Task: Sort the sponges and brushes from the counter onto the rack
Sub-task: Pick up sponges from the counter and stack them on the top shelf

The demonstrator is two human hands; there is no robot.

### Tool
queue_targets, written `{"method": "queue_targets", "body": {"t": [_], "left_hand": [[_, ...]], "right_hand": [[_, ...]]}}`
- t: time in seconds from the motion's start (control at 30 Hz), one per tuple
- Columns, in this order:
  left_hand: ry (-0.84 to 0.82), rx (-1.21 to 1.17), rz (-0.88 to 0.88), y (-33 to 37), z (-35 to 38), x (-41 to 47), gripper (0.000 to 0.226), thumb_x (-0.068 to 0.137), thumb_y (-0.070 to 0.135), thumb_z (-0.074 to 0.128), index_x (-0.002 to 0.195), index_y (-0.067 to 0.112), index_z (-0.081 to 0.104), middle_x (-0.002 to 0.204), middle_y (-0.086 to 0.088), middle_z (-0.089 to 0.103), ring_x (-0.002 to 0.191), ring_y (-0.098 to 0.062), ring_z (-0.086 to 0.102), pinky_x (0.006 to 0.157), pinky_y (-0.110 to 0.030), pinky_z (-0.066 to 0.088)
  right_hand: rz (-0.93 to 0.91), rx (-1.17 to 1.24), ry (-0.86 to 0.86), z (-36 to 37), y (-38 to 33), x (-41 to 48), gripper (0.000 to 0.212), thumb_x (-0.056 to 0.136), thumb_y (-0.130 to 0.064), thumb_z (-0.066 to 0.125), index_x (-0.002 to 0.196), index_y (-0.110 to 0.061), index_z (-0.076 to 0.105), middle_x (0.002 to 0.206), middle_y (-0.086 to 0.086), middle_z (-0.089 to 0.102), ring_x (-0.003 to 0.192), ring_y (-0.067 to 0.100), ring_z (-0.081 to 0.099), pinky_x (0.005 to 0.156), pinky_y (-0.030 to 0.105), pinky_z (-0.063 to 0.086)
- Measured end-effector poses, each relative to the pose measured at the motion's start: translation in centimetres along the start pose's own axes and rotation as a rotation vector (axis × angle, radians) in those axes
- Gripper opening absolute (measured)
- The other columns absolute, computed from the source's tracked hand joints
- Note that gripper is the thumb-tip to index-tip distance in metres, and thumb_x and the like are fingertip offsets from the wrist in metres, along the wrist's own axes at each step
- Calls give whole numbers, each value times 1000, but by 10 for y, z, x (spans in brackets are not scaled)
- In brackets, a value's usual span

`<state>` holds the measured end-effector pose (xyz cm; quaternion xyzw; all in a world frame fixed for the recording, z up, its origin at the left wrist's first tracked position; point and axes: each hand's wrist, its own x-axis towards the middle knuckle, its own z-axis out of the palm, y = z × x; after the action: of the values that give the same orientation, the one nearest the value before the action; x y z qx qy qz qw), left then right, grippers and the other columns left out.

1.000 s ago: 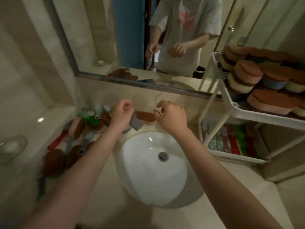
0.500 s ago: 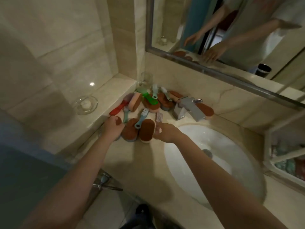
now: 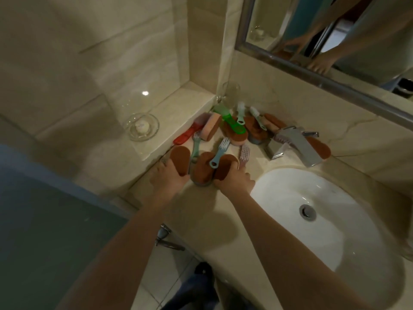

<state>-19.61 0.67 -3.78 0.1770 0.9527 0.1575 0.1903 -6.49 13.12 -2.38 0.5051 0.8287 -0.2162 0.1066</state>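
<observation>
Brown-topped oval sponges (image 3: 202, 170) and slim coloured brushes (image 3: 220, 151) lie jumbled together in the back corner of the counter (image 3: 207, 211).

Two bare arms reach over a beige stone desk (image 3: 201, 215) beside a white sink basin (image 3: 324, 231). The left hand (image 3: 169, 177) grips the near end of the left brown sponge (image 3: 180, 157). The right hand (image 3: 234, 181) grips the near end of the right brown sponge (image 3: 225, 164). The middle brown sponge (image 3: 202, 171) lies between them, a blue brush (image 3: 220, 151) resting across it. Behind, a red brush (image 3: 186, 135), a green brush (image 3: 232, 124) and more sponges are heaped in the corner beside a chrome faucet (image 3: 299, 144). A glass dish (image 3: 144, 127) sits on the ledge.
</observation>
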Motion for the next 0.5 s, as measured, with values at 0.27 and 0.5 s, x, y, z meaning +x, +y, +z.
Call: {"method": "queue_targets", "body": {"t": [0.27,0.5], "left_hand": [[43,-23,-48,14,-1,0,83,73,39,71,137,5,31,139,-16,40,129,-32,39,101,-44,37],[116,-142,-32,24,-14,-3,85,72,45,69,137,4,31,140,-17,37,128,-34,35,100,-45,37]], "right_hand": [[25,176,-20,-1,-2,5,85,77,-41,65,144,-18,19,137,13,41,119,35,48,95,43,43],[141,521,-84,-19,7,16,80,77,-45,62,144,-23,26,137,10,39,125,36,41,103,46,42]]}}
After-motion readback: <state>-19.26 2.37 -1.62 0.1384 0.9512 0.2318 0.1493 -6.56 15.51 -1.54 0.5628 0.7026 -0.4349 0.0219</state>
